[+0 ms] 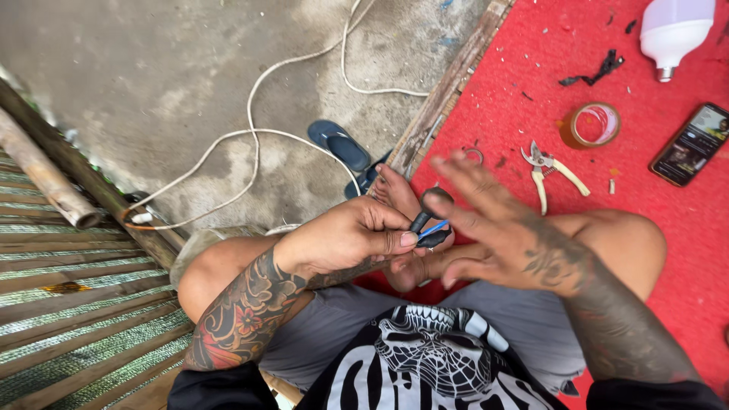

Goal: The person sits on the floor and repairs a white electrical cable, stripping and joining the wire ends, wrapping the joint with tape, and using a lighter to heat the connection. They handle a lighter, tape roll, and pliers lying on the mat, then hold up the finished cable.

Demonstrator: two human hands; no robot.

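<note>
my left hand [345, 239] had its fingers pinched shut on a small black plug part [427, 220] with blue wire over my lap, my right hand [493, 228] hovered spread and blurred just beside it, so i judged a slip could drop it toward the red mat [683, 250].

Tape roll [591, 124], pruners [548, 175], perhaps a phone [691, 144].

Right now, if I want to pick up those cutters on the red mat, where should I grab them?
Grip the cutters by the pale handles, probably coming from the lower side: the handles splay toward you and the short metal blades point away. They lie flat on the red mat, clear of the tape roll.
</note>
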